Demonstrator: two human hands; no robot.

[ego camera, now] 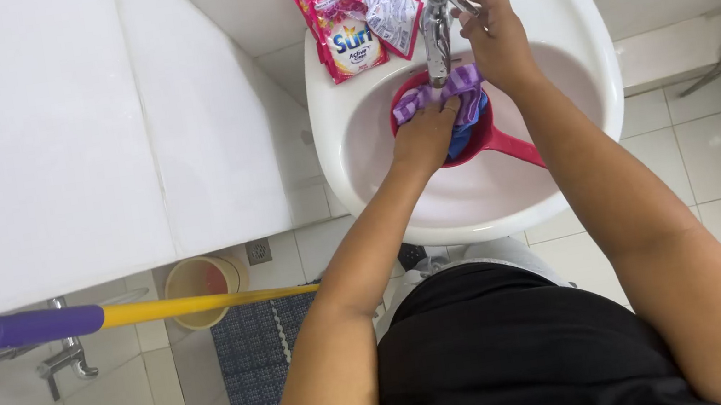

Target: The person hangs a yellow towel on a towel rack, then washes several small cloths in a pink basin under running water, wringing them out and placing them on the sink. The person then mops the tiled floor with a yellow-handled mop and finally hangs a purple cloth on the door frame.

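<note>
Here, one moment at a bathroom washbasin, set down line by line.

Left hand [426,133]: pressed down on a purple cloth [439,92], fingers together and curled over it.
Right hand [493,23]: laid on the lever of the chrome tap [438,27], fingers bent loosely around the handle; how firm the grip was, impossible to tell.
Cloth: bunched inside a red dipper [501,139], directly beneath the spout, with something blue tucked just beside it on the right.
Dipper: resting in the bowl of the white basin [583,62], handle pointing toward the near right.
Far rim: pink detergent sachets [348,23] lying left of the tap, one torn open.
Left side: a mop handle [143,312], purple grip and yellow shaft, lying across the view above a tan bucket [201,288] and a blue mat [257,365] on the floor.
Risk, splash: likely if the lever were swung wide, since the cloth sat high in the dipper and close under the spout.
Risk, tipping: possible under the left hand's push, the dipper resting on a curved bowl.
Risk, sachets: close to the rim edge and the tap, easily wetted or knocked into the basin.
Hidden: water flow not discernible; drain covered by dipper and hands; nature of the blue item unclear; near rim of the basin cut by the forearms.
</note>
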